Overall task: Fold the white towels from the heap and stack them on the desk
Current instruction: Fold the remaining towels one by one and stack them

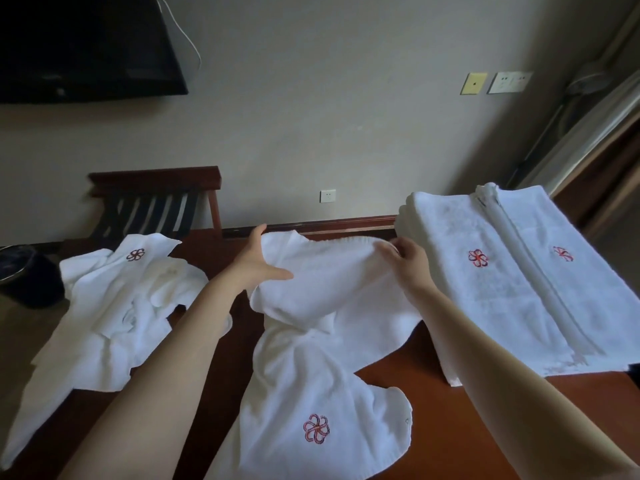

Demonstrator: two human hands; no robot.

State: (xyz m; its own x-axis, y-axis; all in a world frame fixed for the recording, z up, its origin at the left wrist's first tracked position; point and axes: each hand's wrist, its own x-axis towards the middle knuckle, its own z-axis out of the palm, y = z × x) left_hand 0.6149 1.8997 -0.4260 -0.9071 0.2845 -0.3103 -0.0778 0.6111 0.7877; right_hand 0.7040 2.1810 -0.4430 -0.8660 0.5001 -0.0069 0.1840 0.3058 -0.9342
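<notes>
A crumpled white towel (322, 344) with a red flower emblem lies across the middle of the dark red desk (412, 420), its near end hanging toward me. My left hand (258, 261) reaches over its far left part with thumb out and fingers behind the raised cloth. My right hand (410, 261) pinches the towel's far right edge, lifting it a little. A heap of unfolded white towels (114, 306) lies at the left. A stack of folded white towels (502, 282) with red emblems sits at the right.
A wooden luggage rack (156, 199) stands behind the heap against the wall. A dark bin (24, 271) is on the floor at far left. A black television (86, 46) hangs top left. Wall sockets (327, 196) sit behind the desk.
</notes>
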